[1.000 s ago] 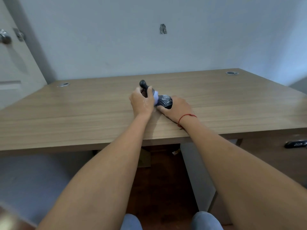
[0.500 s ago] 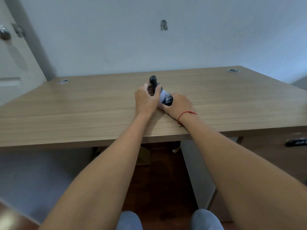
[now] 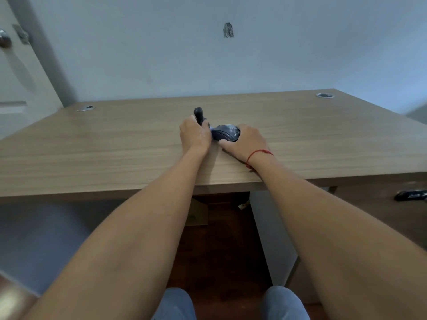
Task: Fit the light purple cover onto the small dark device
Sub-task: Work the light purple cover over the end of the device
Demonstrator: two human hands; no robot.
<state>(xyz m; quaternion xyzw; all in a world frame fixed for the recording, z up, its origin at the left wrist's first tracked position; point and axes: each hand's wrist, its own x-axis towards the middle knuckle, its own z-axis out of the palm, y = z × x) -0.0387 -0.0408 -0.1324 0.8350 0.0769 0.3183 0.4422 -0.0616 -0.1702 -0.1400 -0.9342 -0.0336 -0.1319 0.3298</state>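
The small dark device (image 3: pixel 225 133) lies on the wooden desk (image 3: pixel 115 153), rounded, with white lettering on its side. My right hand (image 3: pixel 245 142) grips it from the right. My left hand (image 3: pixel 195 135) is closed around the device's left end, where a dark knob-topped stem (image 3: pixel 198 113) sticks up above my fingers. Only a thin sliver of the light purple cover (image 3: pixel 211 129) shows between my two hands; most of it is hidden.
Two round cable grommets sit at the back corners of the desk, one at the left (image 3: pixel 86 108) and one at the right (image 3: pixel 324 95). A dark drawer handle (image 3: pixel 410 195) is below the desk edge on the right. A door (image 3: pixel 13 77) stands at the left.
The device has tipped down and now lies flatter on the desk. More of its dark body shows and less of the purple cover. Both hands have kept their hold.
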